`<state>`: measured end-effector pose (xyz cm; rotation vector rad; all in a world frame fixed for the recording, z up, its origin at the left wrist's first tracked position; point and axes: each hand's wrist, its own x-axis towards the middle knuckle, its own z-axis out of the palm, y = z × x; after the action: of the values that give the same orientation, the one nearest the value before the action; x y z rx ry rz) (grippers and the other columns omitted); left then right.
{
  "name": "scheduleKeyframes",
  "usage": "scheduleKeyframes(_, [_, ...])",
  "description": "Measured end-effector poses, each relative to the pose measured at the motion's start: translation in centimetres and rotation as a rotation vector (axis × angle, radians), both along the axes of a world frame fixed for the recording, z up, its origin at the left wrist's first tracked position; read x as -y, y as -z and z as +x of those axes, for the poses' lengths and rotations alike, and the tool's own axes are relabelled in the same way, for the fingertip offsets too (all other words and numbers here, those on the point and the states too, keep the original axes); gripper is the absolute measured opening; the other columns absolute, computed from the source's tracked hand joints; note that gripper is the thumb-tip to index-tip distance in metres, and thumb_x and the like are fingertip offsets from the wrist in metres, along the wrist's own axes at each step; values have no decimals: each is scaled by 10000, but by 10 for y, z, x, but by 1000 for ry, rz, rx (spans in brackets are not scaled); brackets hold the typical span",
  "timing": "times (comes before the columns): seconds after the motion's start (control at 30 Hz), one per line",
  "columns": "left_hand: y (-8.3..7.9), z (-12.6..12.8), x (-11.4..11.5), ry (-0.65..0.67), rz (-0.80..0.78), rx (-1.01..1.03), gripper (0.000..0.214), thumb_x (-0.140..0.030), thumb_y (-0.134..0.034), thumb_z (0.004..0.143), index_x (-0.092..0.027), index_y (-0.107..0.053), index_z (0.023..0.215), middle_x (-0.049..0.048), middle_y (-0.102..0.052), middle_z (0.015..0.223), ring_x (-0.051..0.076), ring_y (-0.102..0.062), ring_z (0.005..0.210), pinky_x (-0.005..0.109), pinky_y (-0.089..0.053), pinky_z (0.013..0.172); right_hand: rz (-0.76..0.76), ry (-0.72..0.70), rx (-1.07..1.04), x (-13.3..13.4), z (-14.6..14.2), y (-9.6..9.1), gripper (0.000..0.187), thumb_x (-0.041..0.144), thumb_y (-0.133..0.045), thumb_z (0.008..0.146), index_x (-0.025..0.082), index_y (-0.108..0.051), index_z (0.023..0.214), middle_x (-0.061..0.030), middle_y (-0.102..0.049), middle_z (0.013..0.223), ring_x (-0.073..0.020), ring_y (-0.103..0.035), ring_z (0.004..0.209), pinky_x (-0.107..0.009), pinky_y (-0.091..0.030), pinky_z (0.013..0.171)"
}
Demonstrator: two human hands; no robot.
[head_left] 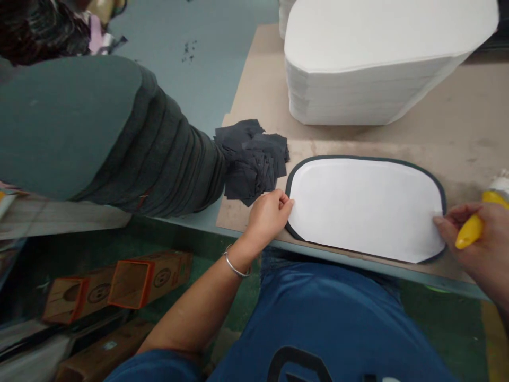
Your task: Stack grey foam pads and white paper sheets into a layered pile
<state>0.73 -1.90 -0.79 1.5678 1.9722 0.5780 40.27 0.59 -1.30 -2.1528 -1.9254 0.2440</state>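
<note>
Left hand (267, 215) pinches white sheet (363, 207); right hand (479, 244) (fingertip pressing sheet) grips yellow bottle (475, 225).

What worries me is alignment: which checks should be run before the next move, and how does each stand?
1. White sheet centred on dark piece, rim showing around: ok.
2. Left hand fingers at sheet's left edge: ok.
3. Right hand grips yellow bottle, one finger on sheet's right edge: ok.
4. Bottle open or capped: cannot tell.
5. Sheet wholly on table: ok.
</note>
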Motion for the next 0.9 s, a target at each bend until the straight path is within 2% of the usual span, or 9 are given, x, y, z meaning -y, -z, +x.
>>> scheduleKeyframes(0.17, [1, -4, -2, 4, -13, -36, 221, -351, -584, 904, -185, -619, 762, 24, -666, 703, 168, -591, 658, 265, -384, 637, 58, -103, -92, 2, -13, -4, 228, 431, -581, 962, 220, -562, 1044, -104, -681, 962, -208, -646, 785, -337, -459, 719])
scheduleKeyframes(0.3, [4, -7, -8, 13, -72, -81, 268, -450, -555, 877, -216, -603, 754, 25, -671, 693, 200, -622, 679, 284, -412, 648, 56, -75, -138, -1, -17, -5, 234, 438, -583, 948, 222, -563, 1037, -69, -667, 908, -208, -644, 743, -319, -468, 696])
scheduleKeyframes(0.43, [6, -10, -7, 22, -66, -81, 278, -478, -550, 872, -229, -589, 756, 21, -666, 693, 205, -633, 668, 293, -435, 653, 53, -87, -183, -1, -18, -7, 210, 423, -550, 951, 225, -558, 1021, -59, -658, 872, -203, -638, 725, -318, -465, 692])
scheduleKeyframes(0.57, [-5, -12, -6, 46, -119, -212, 275, -495, -557, 904, -226, -592, 861, 17, -666, 719, 222, -643, 669, 306, -456, 647, 57, -119, -207, 0, -18, -3, 205, 408, -546, 931, 228, -542, 1030, -72, -683, 919, -213, -662, 761, -319, -477, 696])
scheduleKeyframes(0.63, [-15, -6, -9, 8, -69, -311, 338, -515, -553, 930, -200, -607, 1042, 46, -698, 829, 255, -677, 746, 334, -501, 683, 60, -136, -219, -1, -19, 0, 200, 412, -529, 935, 233, -534, 1023, -64, -688, 901, -208, -663, 741, -310, -476, 679])
scheduleKeyframes(0.7, [-22, 10, -15, 34, 123, -388, 451, -513, -509, 977, -141, -588, 1218, 133, -710, 1039, 311, -696, 960, 404, -551, 832, 66, -148, -220, -2, -20, 3, 189, 412, -515, 941, 236, -527, 1008, -52, -683, 866, -200, -656, 713, -300, -470, 660])
scheduleKeyframes(0.73, [-23, 21, -19, 95, 242, -411, 490, -497, -481, 1001, -105, -575, 1280, 186, -687, 1171, 339, -667, 1107, 443, -541, 941, 69, -152, -216, -2, -20, 4, 182, 407, -508, 946, 235, -526, 1006, -50, -680, 858, -197, -652, 706, -296, -466, 654])
scheduleKeyframes(0.8, [-21, 46, -28, 287, 413, -435, 533, -451, -458, 1032, -66, -540, 1392, 248, -563, 1445, 372, -508, 1389, 508, -433, 1143, 71, -159, -204, -2, -21, 7, 168, 387, -496, 958, 233, -528, 1017, -45, -673, 850, -194, -648, 704, -294, -464, 655])
scheduleKeyframes(0.9, [-7, 77, -39, 503, 419, -494, 587, -424, -506, 1036, -174, -432, 1562, 160, -335, 1685, 386, -237, 1578, 633, -259, 1247, 58, -175, -181, 2, -18, 8, 150, 357, -477, 981, 231, -540, 1034, -40, -660, 835, -197, -645, 707, -296, -467, 655])
